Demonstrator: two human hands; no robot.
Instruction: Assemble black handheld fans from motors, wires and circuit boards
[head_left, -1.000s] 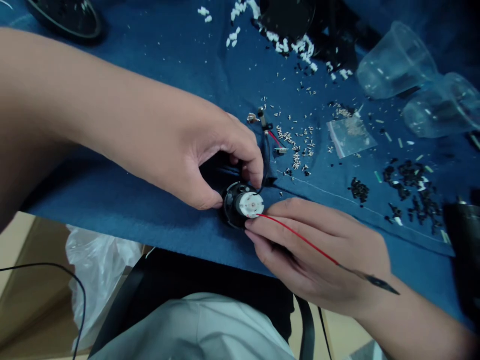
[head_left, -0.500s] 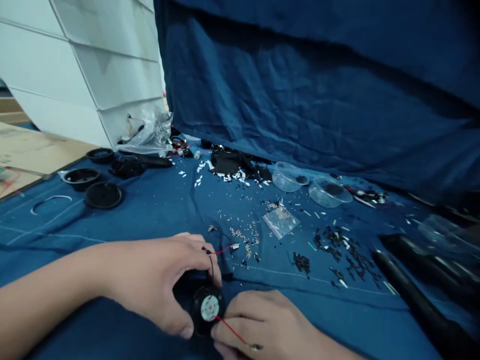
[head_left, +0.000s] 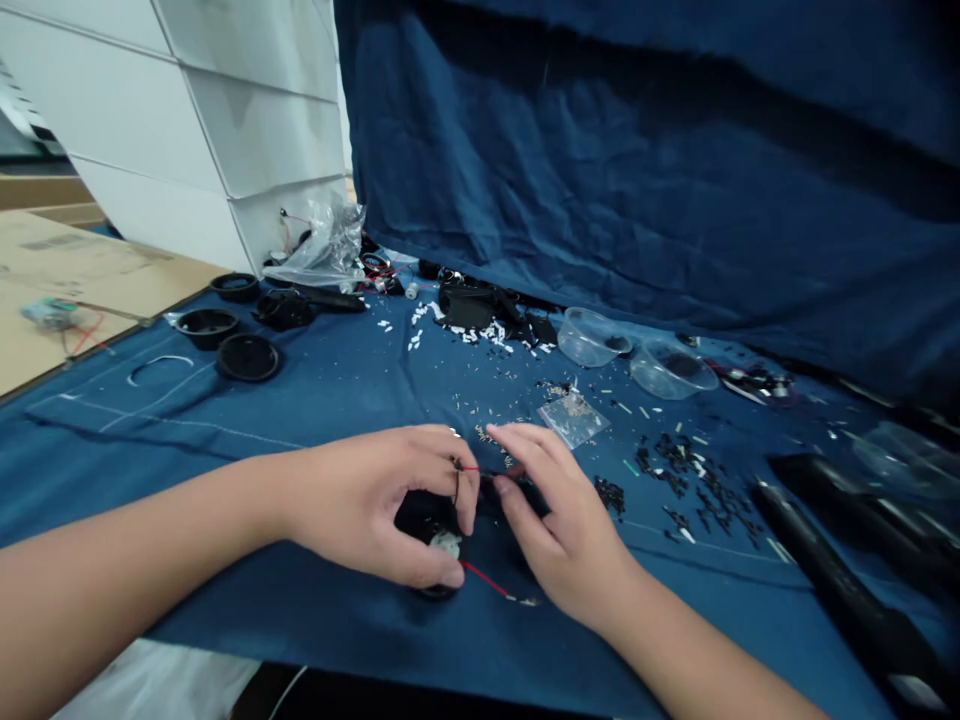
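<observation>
White drawer unit [head_left: 255, 120] at back left, cardboard sheet [head_left: 90, 265] beyond it. Work surface covered by a blue cloth [head_left: 300, 620], which also hangs as a backdrop [head_left: 600, 180]. Small parts lie in separate patches, apparently sorted by kind: pale pins around a zip bag [head_left: 574, 418], black bits [head_left: 694, 480] to the right, white pieces [head_left: 480, 330] farther back. Two clear plastic cups [head_left: 589, 338] [head_left: 673, 368] sit tilted near the back. Three black round covers [head_left: 247, 357] lie at left, well apart from the hands.

Left hand [head_left: 367, 505] is clenched in a cupped grasp over a black round housing [head_left: 439, 592]. The housing sits on the cloth, mostly under the palm and fingers, which likely steady it against rolling. A small DC motor [head_left: 448, 545] shows its white end cap between thumb and fingers, barely visible. A red wire [head_left: 487, 580] runs from the housing toward the person, its end lying loose on the cloth. A thin red-and-black lead [head_left: 469, 468] crosses the left fingers.

Right hand [head_left: 562, 520] stands just beside the left, fingertips [head_left: 501, 440] angled down at the lead. Cannot tell whether it is pinching the lead or only touching it.
</observation>
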